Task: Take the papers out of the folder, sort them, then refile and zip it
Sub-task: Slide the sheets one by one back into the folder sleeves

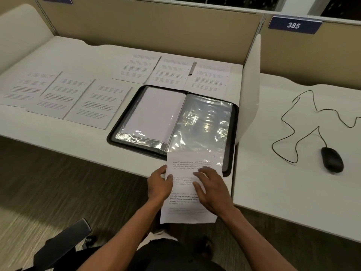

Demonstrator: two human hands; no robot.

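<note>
At worktop's near edge | our left hand (159, 183) pinches, right hand (212, 189) lies flat on one sheet (187, 210) half inside folder (231, 137) sleeve | light, floppy; we judge side edges the best hold.

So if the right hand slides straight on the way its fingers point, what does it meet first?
The right hand lies flat on the sheet, fingers pointing up-left. Going on, it would probably meet the left hand's thumb at the sheet's left edge first, though depth is unclear.

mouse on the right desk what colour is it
Black mouse, corded; seen in the head view.
</note>
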